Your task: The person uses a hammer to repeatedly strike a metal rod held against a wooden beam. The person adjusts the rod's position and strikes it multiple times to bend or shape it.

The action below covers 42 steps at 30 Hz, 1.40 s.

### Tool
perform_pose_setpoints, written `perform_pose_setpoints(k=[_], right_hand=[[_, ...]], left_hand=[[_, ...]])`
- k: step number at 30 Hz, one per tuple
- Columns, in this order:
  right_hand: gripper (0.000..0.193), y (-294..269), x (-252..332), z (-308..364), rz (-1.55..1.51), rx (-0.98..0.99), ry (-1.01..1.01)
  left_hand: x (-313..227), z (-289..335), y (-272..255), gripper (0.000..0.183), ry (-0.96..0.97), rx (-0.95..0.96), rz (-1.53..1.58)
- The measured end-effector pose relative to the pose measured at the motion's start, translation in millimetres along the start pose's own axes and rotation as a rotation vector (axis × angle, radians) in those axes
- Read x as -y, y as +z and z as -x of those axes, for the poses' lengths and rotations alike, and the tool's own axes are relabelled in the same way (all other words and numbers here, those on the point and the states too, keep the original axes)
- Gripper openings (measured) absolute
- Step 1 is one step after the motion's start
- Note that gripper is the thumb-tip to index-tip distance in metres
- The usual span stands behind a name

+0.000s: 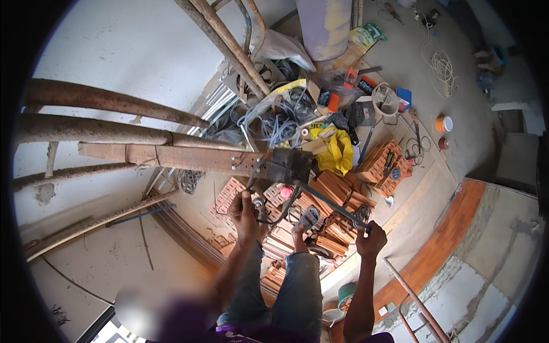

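Observation:
A wooden plank (194, 159) reaches in from the left, with a dark metal block (291, 166) at its right end and small metal pegs beside the block. My left hand (245, 216) is closed around a thin dark bent rod (280, 217), which curves below the block. My right hand (370, 238) grips the far end of a straight grey-green bar (331, 202). This bar slants up and left to the block's lower edge. Whether bar and rod are joined at the block cannot be made out.
Stacked red hollow bricks (337, 191) lie under and around my sandalled feet. Rusty scaffold pipes (103, 103) run along the left. Farther off are a yellow bag (336, 150), coiled clear tubing (277, 127), a white bucket (385, 100) and coiled white cable (441, 68).

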State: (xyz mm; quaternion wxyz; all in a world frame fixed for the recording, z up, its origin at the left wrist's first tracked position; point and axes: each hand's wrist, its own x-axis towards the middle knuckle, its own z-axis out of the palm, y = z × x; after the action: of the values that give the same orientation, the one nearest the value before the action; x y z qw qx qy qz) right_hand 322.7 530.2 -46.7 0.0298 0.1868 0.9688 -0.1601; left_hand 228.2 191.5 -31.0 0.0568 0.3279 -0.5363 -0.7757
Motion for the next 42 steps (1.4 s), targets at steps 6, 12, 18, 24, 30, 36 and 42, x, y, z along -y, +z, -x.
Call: perform_pose_setpoints(k=[6, 12, 18, 24, 30, 36, 42], right_hand=[[0.040, -8, 5, -28, -0.091, -0.026, -0.174], [0.055, -67, -14, -94, -0.086, -0.102, -0.535], [0.057, -63, -20, -64, -0.662, 0.048, -0.017], [0.056, 31, 64, 81, -0.973, 0.094, 0.493], [0.058, 49, 181, 172, -1.142, 0.185, 0.626], [0.052, 30, 246, 155, -1.202, 0.199, 0.559], [0.041, 33, 187, 200, -0.806, 0.045, 0.473]], left_hand=[[-15, 2, 3, 0.022, 0.001, -0.008, 0.029], [-34, -15, -8, 0.020, -0.500, 0.242, 0.369], [-39, -25, -24, 0.019, -0.750, 0.330, 0.610], [-42, -48, -33, 0.025, -0.625, 0.508, 0.152], [-64, -61, -27, 0.029, -0.693, 0.703, -0.039], [-64, -70, -30, 0.028, -0.783, 0.702, 0.019], [-75, -75, -19, 0.034, -0.650, 0.715, -0.193]])
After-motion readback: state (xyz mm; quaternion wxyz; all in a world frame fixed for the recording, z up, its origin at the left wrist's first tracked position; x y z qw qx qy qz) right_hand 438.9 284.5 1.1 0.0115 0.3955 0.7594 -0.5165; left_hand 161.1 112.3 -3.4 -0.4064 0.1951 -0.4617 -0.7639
